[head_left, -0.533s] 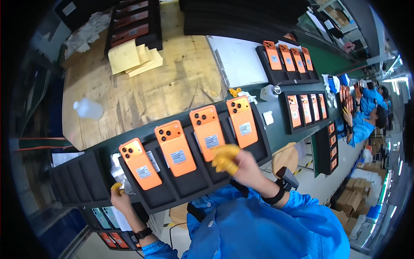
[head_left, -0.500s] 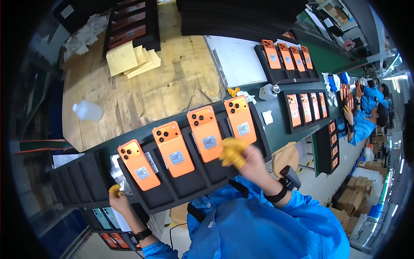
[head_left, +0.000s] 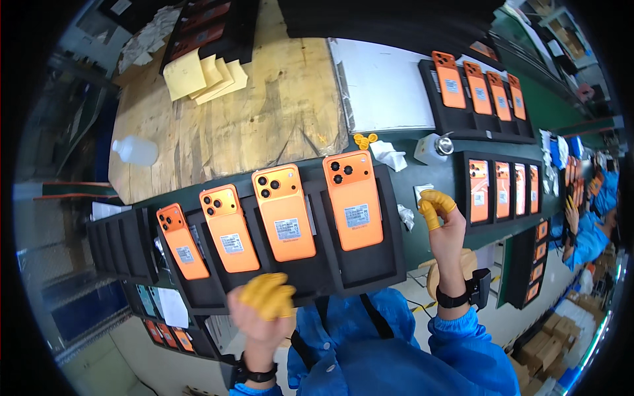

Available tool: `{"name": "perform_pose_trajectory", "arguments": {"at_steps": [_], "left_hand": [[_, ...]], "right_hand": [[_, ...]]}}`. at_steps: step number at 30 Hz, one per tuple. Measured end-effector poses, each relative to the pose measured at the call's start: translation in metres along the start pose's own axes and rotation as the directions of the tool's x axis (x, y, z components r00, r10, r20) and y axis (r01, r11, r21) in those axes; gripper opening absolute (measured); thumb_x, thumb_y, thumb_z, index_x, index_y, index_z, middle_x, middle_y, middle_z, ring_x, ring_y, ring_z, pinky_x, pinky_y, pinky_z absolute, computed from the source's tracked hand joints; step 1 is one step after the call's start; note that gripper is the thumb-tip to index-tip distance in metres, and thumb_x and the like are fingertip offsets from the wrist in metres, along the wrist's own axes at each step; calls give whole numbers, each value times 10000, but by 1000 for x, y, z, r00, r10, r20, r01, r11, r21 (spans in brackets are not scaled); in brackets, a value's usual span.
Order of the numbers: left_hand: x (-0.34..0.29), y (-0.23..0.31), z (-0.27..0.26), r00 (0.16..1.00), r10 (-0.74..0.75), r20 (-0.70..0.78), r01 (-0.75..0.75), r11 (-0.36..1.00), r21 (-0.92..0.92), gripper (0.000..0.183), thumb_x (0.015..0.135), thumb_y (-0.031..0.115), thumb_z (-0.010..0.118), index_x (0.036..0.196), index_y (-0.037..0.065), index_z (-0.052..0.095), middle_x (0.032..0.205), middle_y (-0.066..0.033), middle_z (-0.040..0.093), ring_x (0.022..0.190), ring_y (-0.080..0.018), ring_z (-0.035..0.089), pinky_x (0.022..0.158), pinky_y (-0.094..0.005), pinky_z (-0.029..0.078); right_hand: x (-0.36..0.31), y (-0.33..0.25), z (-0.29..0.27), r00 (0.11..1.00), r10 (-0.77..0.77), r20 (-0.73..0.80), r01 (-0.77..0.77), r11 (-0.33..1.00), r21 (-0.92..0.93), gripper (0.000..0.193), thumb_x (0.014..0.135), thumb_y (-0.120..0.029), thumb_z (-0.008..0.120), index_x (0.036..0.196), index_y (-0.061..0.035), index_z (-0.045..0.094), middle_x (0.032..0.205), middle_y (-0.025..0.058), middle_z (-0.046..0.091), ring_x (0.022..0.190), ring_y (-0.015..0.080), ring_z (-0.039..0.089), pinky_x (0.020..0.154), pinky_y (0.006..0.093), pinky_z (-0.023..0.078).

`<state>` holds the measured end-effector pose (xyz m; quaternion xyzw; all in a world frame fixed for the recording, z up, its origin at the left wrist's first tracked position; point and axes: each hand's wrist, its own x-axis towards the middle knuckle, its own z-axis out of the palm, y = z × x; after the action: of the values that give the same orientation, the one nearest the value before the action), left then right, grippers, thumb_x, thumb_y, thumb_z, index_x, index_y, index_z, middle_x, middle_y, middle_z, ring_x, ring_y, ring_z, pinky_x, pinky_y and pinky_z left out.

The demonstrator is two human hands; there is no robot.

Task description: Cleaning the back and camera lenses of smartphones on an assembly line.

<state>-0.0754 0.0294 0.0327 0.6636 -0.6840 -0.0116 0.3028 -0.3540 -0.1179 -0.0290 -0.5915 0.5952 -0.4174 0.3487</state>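
Several orange phones [head_left: 284, 218] lie back up in a black compartment tray [head_left: 307, 280], each with a small silver label. My left hand [head_left: 264, 307], with yellow finger cots, hovers blurred at the tray's front edge. Its fingers look curled, but what they hold, if anything, is smeared. My right hand [head_left: 444, 224] is beyond the tray's right end with finger cots on. Thumb and forefinger are pinched beside a small white wipe [head_left: 422, 190] on the green bench; whether they grip it is hidden. A crumpled white piece [head_left: 406, 216] lies nearby.
A white pump bottle [head_left: 432, 149], a tissue [head_left: 388, 156] and loose yellow finger cots [head_left: 363, 140] stand behind the tray. More phone trays [head_left: 444, 122] sit at the right. On the wooden board [head_left: 224, 138] are a plastic bottle [head_left: 135, 150] and yellow sheets [head_left: 185, 76]. Co-workers [head_left: 588, 224] sit far right.
My right hand has left the phones and moved right to the wipe. My left hand has come from the tray's left end to its front edge. The view has shifted.
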Motion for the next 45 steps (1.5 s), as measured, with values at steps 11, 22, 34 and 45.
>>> {"name": "perform_pose_trajectory", "arguments": {"at_steps": [11,22,34,45], "left_hand": [[-10,35,86,1000,-13,-11,12,994,-107,237,724,91,692,960,122,698,1064,-47,661,1023,-220,608,842,-386,427],[6,52,95,999,24,32,-21,995,-99,189,725,107,678,912,117,696,1121,-71,651,1143,-256,554,900,-426,383],[35,59,126,982,104,159,-100,994,-32,185,689,35,617,871,32,650,979,-132,662,944,-223,621,999,-530,355],[36,53,129,992,84,91,-79,995,-65,107,654,20,617,743,71,646,823,-74,677,911,-212,637,960,-530,359]], "right_hand": [[22,-5,27,941,-270,206,292,952,-88,217,778,-2,703,983,-14,634,921,76,653,714,135,574,675,247,460],[87,-33,59,673,-470,571,625,775,-99,540,639,-146,777,1140,-80,588,1219,127,573,1154,334,500,972,393,394],[114,-35,57,534,-481,696,686,728,-23,346,688,-53,718,1015,-33,605,893,120,609,902,322,559,806,379,429],[135,-42,65,468,-430,772,645,764,34,373,626,-79,775,962,-38,619,952,101,638,899,308,597,797,365,480]]}}
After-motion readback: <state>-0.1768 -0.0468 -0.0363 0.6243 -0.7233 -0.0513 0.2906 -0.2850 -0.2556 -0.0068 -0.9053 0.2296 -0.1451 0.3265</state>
